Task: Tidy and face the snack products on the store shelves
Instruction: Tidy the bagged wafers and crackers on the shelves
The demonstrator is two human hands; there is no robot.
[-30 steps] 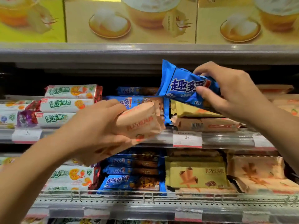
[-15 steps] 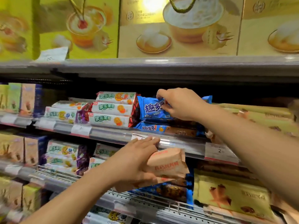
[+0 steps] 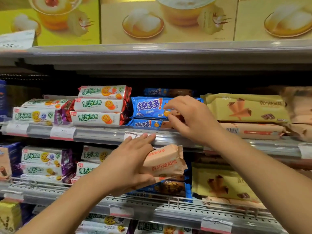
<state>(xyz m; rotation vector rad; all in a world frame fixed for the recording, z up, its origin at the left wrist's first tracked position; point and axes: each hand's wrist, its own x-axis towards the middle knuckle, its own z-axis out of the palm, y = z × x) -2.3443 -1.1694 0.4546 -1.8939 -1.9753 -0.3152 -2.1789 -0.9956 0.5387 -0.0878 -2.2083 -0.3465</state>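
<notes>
Snack packets in glossy plastic film are seen stacked flat on grey metal store shelves fronted with clear price-label strips. A pale orange, pillow-shaped wafer-roll packet with a crimped end seal and red lettering is gripped by the left hand, fingers laid along its top and thumb tucked beneath; it is held tilted in front of the lower shelf, just below the lip of the middle shelf. The right hand is reached onto the middle shelf, its thumb and fingers curled round the right part of a shiny blue rectangular biscuit packet with white lettering, which lies on top of a second blue packet. Just to the left, three white-and-red fruit biscuit packets are piled in a neat stack, with white-and-purple packets beside them. To the right of the hand, a flat yellow wafer-roll packet printed with cones rests on a pale orange packet showing a barcode. On the top shelf, large matte yellow cardboard gift boxes printed with dessert cups are lined edge to edge. More blue, yellow and white packets are visible on the perforated lower shelf, partly hidden by the forearms.
</notes>
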